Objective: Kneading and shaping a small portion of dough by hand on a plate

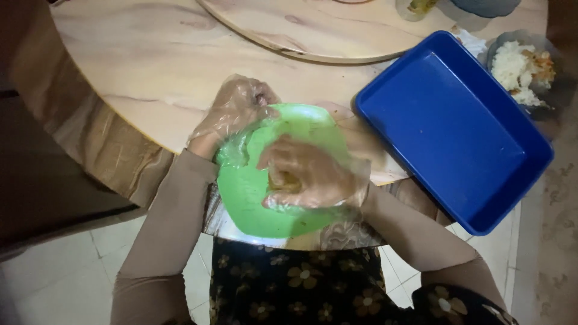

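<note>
Green plate (253, 192), blue tray (457, 129), prob. marbled table (150, 78)

This looks like a home dining area. A round wooden table (132, 66) carries a raised turning disc (337, 30) at the top of the frame, a bowl of rice (521, 66) sits at the upper right, and pale floor tiles (66, 283) show at the lower left.

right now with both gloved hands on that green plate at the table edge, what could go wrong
1. The green plate overhangs the table edge; only the left hand grips its rim, so a hard push could tip it onto the lap.
2. The right hand presses something yellowish on the plate through a loose plastic glove, which might slip or tear.
3. The blue tray also juts past the edge beside the right arm; an elbow bump may knock it off.
</note>
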